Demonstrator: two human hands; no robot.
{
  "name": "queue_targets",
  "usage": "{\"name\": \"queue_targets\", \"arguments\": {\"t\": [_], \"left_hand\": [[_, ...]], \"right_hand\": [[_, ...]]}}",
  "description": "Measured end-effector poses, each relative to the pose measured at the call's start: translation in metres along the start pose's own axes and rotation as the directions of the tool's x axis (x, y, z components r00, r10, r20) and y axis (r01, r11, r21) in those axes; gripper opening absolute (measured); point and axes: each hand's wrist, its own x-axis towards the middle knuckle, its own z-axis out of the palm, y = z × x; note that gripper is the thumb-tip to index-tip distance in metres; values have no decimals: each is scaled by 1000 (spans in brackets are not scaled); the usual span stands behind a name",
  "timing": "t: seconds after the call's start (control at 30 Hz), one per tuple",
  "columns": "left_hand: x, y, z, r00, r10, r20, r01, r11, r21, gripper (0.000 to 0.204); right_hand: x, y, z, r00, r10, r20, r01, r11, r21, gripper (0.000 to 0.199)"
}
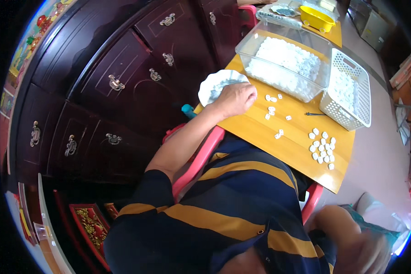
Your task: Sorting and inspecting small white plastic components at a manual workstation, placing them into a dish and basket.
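My left hand [236, 98] is closed over the table's near left corner, beside the rim of a white scalloped plate [206, 86]. Its fingers curl inward, and whatever they may hold is hidden. Grey-looking bits lie in the plate, partly covered by the hand. Low on the right, away from the table, my right hand [370, 251] is smeared by motion. Small white pieces with dark marks are scattered in the middle of the table, among them one lone piece [288, 118]. A denser cluster of white pieces [322, 147] lies toward the right end.
A clear plastic bin [283, 84] full of white pieces stands at the back, with a white perforated basket [347, 112] to its right. Near the basket lies a thin black tool [314, 114]. A yellow tub [317, 19] sits farther off. Dark cabinets [123, 68] line the left.
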Motion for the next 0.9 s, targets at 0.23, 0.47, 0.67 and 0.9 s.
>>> {"name": "queue_targets", "arguments": {"t": [0.23,0.47,0.67,0.9], "left_hand": [[3,39,61,980,138,143,-136,990,-25,16],[5,53,75,982,115,148,-115,993,-6,17],[4,52,72,978,101,181,-104,995,4,17],[3,45,65,985,68,158,-54,994,-90,15]], "right_hand": [[-54,-21,-51,796,355,-491,-536,790,-298,14],[-116,24,-84,472,419,-776,-752,651,-106,7],[-165,57,-93,216,550,-807,-939,343,-17,12],[-204,80,-107,119,722,-681,-993,99,-68,16]]}}
